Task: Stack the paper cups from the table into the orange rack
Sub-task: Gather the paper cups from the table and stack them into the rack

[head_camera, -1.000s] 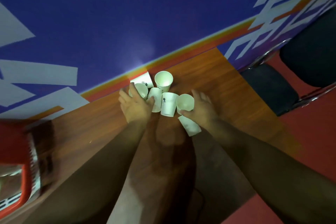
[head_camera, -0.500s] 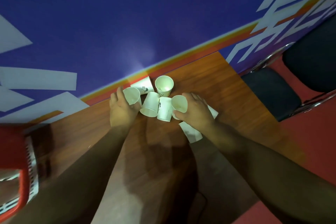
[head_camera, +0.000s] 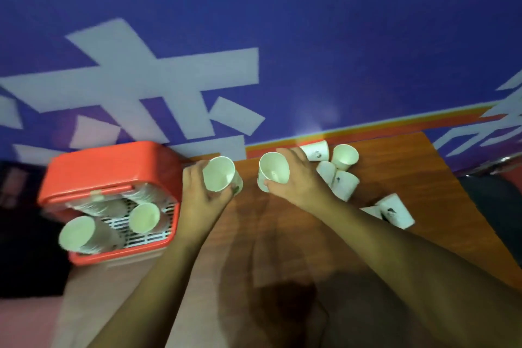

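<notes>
My left hand (head_camera: pixel 199 195) grips a white paper cup (head_camera: pixel 219 173), its mouth facing me, just right of the orange rack (head_camera: pixel 107 162). My right hand (head_camera: pixel 296 181) grips a second paper cup (head_camera: pixel 273 169) above the wooden table (head_camera: pixel 409 178). The rack stands at the table's left end and holds stacks of cups: one stack (head_camera: pixel 77 233) at its front left, another (head_camera: pixel 144 217) near its middle. Several loose cups lie on the table at the right: a cluster (head_camera: pixel 337 169) by the wall and two more cups (head_camera: pixel 392 210) nearer me.
A blue wall (head_camera: pixel 282 22) with white lettering runs right behind the table and rack. The table's right edge ends near a dark chair (head_camera: pixel 491 198). Dark floor shows left of the rack.
Both hands have each lifted a cup out of the cluster and moved left toward the rack. The view has swung left, bringing the rack into full sight.
</notes>
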